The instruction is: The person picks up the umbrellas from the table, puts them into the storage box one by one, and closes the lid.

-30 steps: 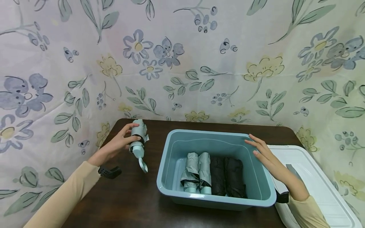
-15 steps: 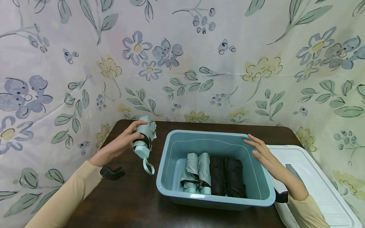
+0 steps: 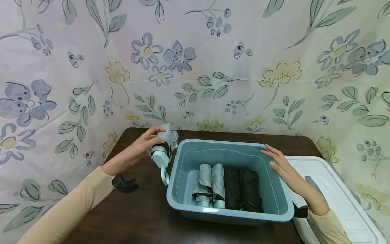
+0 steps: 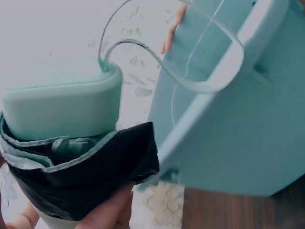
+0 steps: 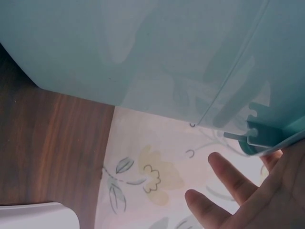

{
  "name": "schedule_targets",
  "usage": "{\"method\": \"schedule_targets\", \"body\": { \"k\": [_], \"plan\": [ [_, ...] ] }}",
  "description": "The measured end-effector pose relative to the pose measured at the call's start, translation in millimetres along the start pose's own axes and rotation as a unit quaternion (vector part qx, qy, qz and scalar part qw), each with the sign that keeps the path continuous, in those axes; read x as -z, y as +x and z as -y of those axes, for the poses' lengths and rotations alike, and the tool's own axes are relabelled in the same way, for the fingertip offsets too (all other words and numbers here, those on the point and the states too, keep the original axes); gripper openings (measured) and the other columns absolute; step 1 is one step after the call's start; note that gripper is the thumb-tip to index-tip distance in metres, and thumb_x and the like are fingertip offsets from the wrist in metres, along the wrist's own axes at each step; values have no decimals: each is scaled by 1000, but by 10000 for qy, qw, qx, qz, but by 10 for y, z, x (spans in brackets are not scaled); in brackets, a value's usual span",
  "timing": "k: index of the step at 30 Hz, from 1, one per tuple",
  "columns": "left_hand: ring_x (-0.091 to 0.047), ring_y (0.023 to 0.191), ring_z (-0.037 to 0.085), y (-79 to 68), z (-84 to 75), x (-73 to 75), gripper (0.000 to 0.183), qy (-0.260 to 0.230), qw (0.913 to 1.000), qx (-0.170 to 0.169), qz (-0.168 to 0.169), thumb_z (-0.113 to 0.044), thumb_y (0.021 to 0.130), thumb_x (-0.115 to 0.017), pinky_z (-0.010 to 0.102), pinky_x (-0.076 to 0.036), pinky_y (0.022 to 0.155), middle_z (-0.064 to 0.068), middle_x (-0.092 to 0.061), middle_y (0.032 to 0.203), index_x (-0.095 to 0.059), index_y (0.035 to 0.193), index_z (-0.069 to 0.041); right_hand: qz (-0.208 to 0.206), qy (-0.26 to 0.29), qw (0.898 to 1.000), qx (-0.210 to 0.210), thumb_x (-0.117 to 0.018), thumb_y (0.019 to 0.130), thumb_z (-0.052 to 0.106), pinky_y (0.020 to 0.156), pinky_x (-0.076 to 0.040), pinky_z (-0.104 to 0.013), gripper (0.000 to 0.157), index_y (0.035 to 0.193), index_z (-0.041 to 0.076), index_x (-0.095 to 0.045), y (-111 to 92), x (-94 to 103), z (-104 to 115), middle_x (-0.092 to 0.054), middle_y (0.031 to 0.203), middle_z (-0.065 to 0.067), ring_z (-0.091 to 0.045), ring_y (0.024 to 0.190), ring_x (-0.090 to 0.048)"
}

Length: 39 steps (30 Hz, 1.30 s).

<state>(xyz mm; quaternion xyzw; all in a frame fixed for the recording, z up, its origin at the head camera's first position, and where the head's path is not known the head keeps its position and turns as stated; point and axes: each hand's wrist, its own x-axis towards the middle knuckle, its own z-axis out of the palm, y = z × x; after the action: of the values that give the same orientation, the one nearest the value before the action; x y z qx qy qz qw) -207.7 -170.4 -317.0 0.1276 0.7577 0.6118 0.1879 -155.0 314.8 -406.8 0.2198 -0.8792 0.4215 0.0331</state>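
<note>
My left hand (image 3: 144, 148) grips a folded mint-green umbrella (image 3: 167, 137) just left of the blue storage bin (image 3: 230, 212). The umbrella's handle end points toward me, and its wrist strap (image 3: 165, 177) hangs near the bin's left rim. In the left wrist view the handle (image 4: 62, 105) and the dark inner fabric are close up. My right hand (image 3: 284, 169) rests at the bin's right rim with fingers extended. Inside the bin, two mint-green folded umbrellas (image 3: 204, 183) lie side by side, next to two black folded umbrellas (image 3: 250, 189).
A white lid (image 3: 341, 193) lies to the right of the bin, partly under my right forearm. Dark wooden table (image 3: 137, 213) shows at the left and front. A floral cloth (image 3: 195, 67) hangs behind the table.
My left hand has carried the mint-green umbrella rightward toward the bin, and its handle end has tipped more toward me. The right hand and the umbrellas in the bin stay put.
</note>
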Motion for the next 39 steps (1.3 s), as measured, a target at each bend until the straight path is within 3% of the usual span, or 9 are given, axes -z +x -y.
{"method": "schedule_targets", "body": {
  "k": [5, 8, 15, 19, 23, 30, 32, 35, 39],
  "plan": [
    [-45, 91, 26, 9, -106, -146, 41, 283, 9995, -46, 109, -21, 94, -49, 33, -44, 59, 21, -29, 128, -29, 129, -14, -6, 16, 10000, 46, -36, 99, 9, 89, -14, -75, 43, 142, 16, -36, -2, 8, 8, -10, 154, -6, -26, 139, -8],
    [-42, 85, 25, 31, -153, -234, 38, 559, 9983, 2, 151, -20, 92, -50, 29, -37, 55, 18, -28, 130, -32, 126, -16, 0, 24, 10000, 55, -36, 100, 10, 89, -14, -75, 43, 142, 17, -36, 0, 15, 12, -9, 154, -5, -25, 139, -8],
    [-49, 89, 26, 92, -230, -421, 38, 794, 9958, 63, 444, -16, 88, -53, 33, -46, 58, 19, -32, 124, -36, 121, -16, -8, 25, 10000, 18, -36, 100, 10, 89, -14, -75, 43, 142, 16, -36, -6, 23, 19, -10, 154, -3, -26, 138, -9],
    [-38, 63, 19, 126, -240, -512, 38, 974, 9937, 15, 547, -15, 86, -54, 29, -36, 51, 18, -34, 119, -38, 120, -16, -8, 7, 10000, 15, -35, 100, 10, 89, -14, -75, 43, 142, 16, -36, -1, 16, 12, -9, 154, -3, -25, 139, -8],
    [-24, 55, 18, 146, -232, -595, 38, 913, 9928, 226, 746, -16, 86, -54, 29, -28, 49, 18, -34, 118, -38, 120, -16, 5, 14, 10000, 22, -35, 100, 10, 90, -13, -75, 43, 142, 16, -36, 7, 8, 4, -9, 154, -3, -23, 139, -7],
    [-42, 80, 22, 181, -183, -721, 40, 942, 9873, 713, 1059, -22, 86, -57, 31, -32, 55, 16, -32, 125, -41, 122, -19, 22, 26, 10000, -2, -35, 100, 10, 89, -14, -75, 43, 142, 17, -36, 1, 9, 13, -9, 154, -3, -27, 139, -7],
    [-44, 78, 22, 194, -173, -755, 41, 972, 9858, 754, 1146, -22, 86, -57, 31, -34, 55, 16, -34, 123, -41, 123, -19, 24, 33, 10000, -7, -36, 100, 10, 90, -14, -75, 43, 142, 17, -36, -2, 9, 16, -9, 154, -2, -28, 139, -7],
    [-46, 83, 23, 205, -172, -816, 43, 975, 9837, 842, 1255, -21, 86, -56, 31, -39, 58, 16, -33, 123, -39, 126, -19, 36, 38, 10000, -20, -35, 100, 10, 90, -14, -75, 43, 142, 17, -36, -2, 5, 14, -9, 154, -3, -30, 139, -7],
    [-41, 103, 27, 222, -167, -901, 44, 1077, 9797, 1107, 1280, -20, 87, -54, 33, -45, 67, 17, -19, 135, -36, 127, -18, 42, 31, 10000, -35, -35, 100, 10, 89, -14, -75, 43, 142, 16, -36, 0, -7, 1, -9, 154, -4, -33, 138, -7]
  ]
}}
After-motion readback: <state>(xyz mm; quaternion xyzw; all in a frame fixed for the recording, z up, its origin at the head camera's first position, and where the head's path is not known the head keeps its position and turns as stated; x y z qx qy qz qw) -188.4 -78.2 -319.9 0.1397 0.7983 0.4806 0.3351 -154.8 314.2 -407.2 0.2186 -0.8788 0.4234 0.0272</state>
